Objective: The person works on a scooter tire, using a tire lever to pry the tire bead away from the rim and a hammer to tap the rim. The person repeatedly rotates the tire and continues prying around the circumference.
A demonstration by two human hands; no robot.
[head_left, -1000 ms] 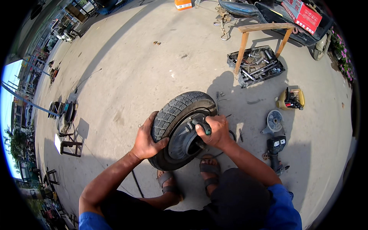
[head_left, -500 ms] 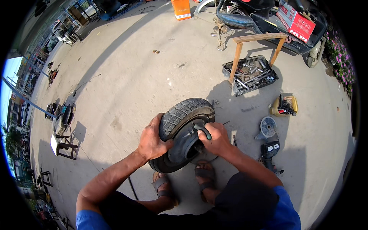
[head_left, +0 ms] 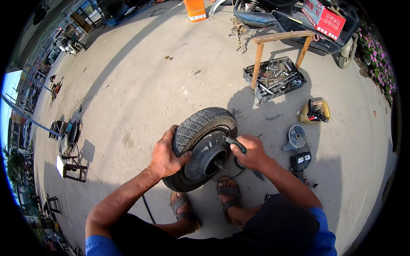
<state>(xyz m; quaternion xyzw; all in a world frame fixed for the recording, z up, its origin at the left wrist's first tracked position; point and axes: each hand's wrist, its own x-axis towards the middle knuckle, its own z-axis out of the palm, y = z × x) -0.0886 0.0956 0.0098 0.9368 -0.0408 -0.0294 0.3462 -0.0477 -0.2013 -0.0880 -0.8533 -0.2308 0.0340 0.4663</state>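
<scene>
A scooter wheel [head_left: 197,127] with a black treaded tyre stands tilted on the concrete in front of my feet. Its grey metal hub [head_left: 197,161] faces toward me and to the right, with a short axle sticking out. My left hand [head_left: 165,154] grips the tyre's left side, fingers over the tread and thumb toward the hub. A hand tool with a dark green handle [head_left: 238,145] is in my closed right hand [head_left: 252,152]. The tool's grey tip is at the hub's upper right rim; I cannot tell its exact kind.
A black crate of wrenches and sockets [head_left: 260,96] with a wooden handle stands ahead right. Nearer lie a cut yellow container [head_left: 304,115], a round metal cover [head_left: 297,135] and a power tool [head_left: 300,161]. A small stool [head_left: 73,167] stands left, a scooter [head_left: 256,19] far right.
The wheel has turned so that more of the hub face and axle shows. My right hand has shifted slightly right with the tool. My left hand keeps its hold on the tyre.
</scene>
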